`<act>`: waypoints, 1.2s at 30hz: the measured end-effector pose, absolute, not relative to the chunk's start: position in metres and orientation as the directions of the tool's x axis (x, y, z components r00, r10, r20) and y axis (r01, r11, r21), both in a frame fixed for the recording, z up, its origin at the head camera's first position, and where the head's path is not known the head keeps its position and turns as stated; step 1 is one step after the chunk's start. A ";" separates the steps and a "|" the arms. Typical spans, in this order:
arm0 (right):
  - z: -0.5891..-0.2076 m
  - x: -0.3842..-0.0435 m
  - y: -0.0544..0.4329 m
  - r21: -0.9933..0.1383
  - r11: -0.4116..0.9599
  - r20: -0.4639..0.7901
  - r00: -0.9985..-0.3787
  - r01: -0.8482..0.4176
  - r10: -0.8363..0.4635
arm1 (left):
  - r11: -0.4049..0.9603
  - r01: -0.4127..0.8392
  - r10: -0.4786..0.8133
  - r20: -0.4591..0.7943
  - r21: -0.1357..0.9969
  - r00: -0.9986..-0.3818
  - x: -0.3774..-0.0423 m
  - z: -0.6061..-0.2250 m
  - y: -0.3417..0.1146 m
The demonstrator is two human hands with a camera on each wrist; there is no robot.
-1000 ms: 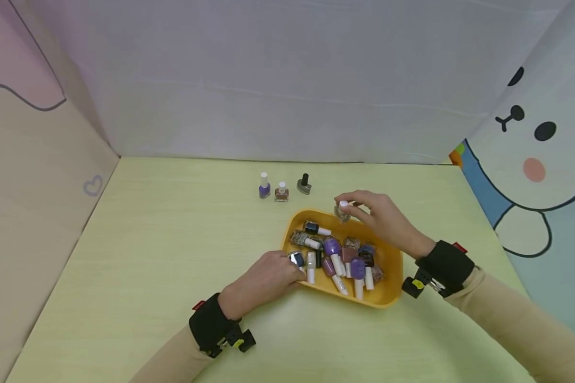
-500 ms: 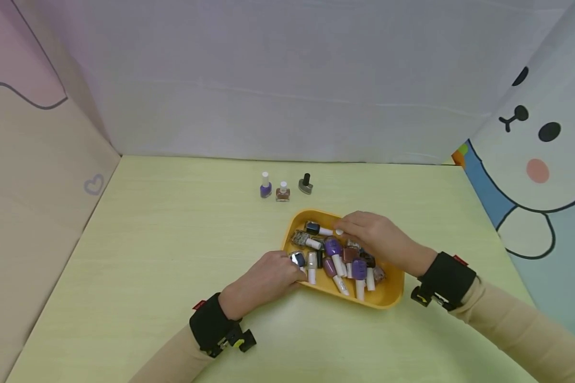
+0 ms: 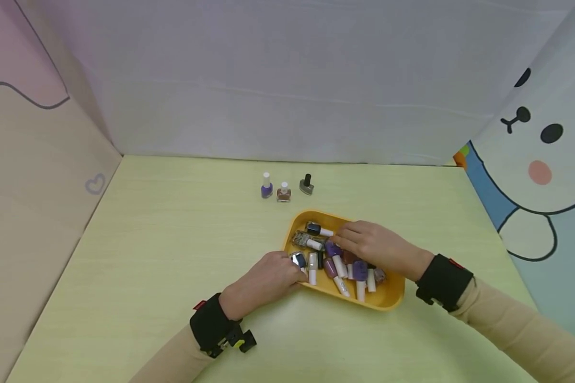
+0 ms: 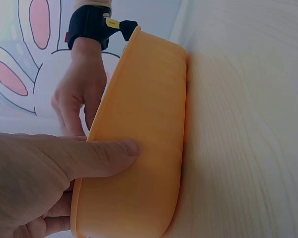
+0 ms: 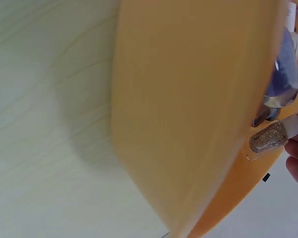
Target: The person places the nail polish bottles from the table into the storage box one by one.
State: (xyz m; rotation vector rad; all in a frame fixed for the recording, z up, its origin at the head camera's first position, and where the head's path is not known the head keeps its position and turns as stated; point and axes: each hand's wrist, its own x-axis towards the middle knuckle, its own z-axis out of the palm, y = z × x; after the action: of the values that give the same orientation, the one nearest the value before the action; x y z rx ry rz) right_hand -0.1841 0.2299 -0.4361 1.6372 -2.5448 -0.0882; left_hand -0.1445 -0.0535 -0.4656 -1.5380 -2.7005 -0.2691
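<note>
My left hand (image 3: 270, 275) grips the near left wall of a yellow plastic tray (image 3: 392, 298); in the left wrist view the thumb (image 4: 109, 157) lies along the outside and the other fingers go in over the rim. Over the tray's far right part is my right hand (image 3: 374, 246), fingers reaching down inside. It pinches a glitter nail polish bottle (image 5: 268, 138) by its white cap, as the right wrist view shows; from the head that bottle is hidden. Several more nail polish bottles lie in the tray, among them a purple one (image 3: 360, 270) and a mauve one (image 3: 330, 267).
Behind the tray three nail polish bottles stand upright on the pale wooden table (image 3: 182, 223): a purple one (image 3: 267, 189), a brown one (image 3: 284, 194) and a grey one with a black cap (image 3: 306, 185). White and printed sheets (image 3: 287, 85) enclose the table.
My right hand has brought the glitter nail polish bottle from above the tray's far rim down into the tray. The left hand keeps its hold on the wall.
</note>
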 end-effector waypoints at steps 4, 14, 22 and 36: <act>-0.438 -0.184 0.230 0.160 0.390 0.013 -0.393 -0.907 -0.920 | 0.496 0.857 0.854 0.102 0.136 -0.510 -0.144 -0.467 -0.053; -0.442 -0.183 0.229 0.125 0.393 -0.027 -0.399 -0.911 -0.917 | 0.496 0.859 0.854 0.106 0.129 -0.509 -0.144 -0.466 -0.054; -0.441 -0.181 0.227 0.080 0.414 -0.065 -0.419 -0.907 -0.906 | 0.499 0.858 0.854 0.102 0.123 -0.511 -0.144 -0.465 -0.054; -0.441 -0.184 0.228 0.042 0.415 -0.087 -0.417 -0.909 -0.905 | 0.500 0.857 0.853 0.101 0.126 -0.512 -0.145 -0.464 -0.054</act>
State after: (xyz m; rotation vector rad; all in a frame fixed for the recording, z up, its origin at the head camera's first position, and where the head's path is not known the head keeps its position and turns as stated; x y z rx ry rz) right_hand -0.1838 0.2283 -0.4408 1.7221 -2.6847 -0.1316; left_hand -0.1446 -0.0535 -0.4641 -1.5387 -2.6979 -0.2491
